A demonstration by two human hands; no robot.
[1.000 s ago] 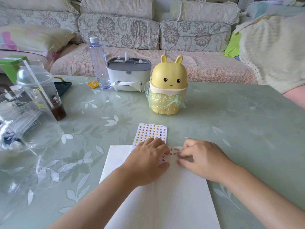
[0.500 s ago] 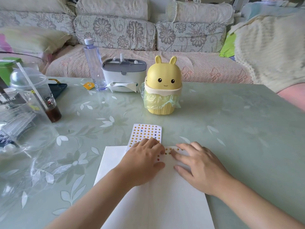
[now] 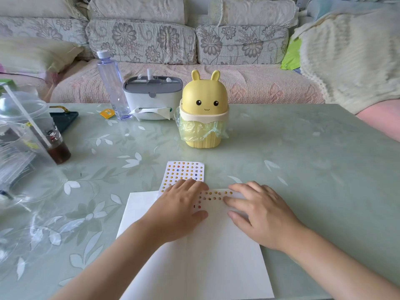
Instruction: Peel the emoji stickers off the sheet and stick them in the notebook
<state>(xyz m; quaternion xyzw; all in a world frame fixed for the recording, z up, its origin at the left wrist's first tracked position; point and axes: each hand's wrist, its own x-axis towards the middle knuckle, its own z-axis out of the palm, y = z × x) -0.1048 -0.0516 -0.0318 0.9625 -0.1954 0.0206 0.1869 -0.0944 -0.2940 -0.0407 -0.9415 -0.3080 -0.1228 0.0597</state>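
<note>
Two released hands, the left hand (image 3: 179, 211) and right hand (image 3: 263, 215), press flat on the notebook (image 3: 194, 267), where a sliding palm may scuff loose the emoji stickers (image 3: 214, 195).

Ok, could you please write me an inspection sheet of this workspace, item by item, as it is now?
Surface: glossy green table with a leaf pattern.
Job's things: sticker sheet lies flat beyond the open notebook, its near end under the left hand; short rows of stickers already sit at the top of the page.
Clutter: yellow bunny bin, water bottle, tissue box, cup with straw, clear plastic wrapping on the left.
Grippers: left hand rests flat; right hand presses straight fingers on the page beside the stickers; neither holds anything.
Cables: nothing seen.
Surroundings: floral sofa behind the table.
</note>
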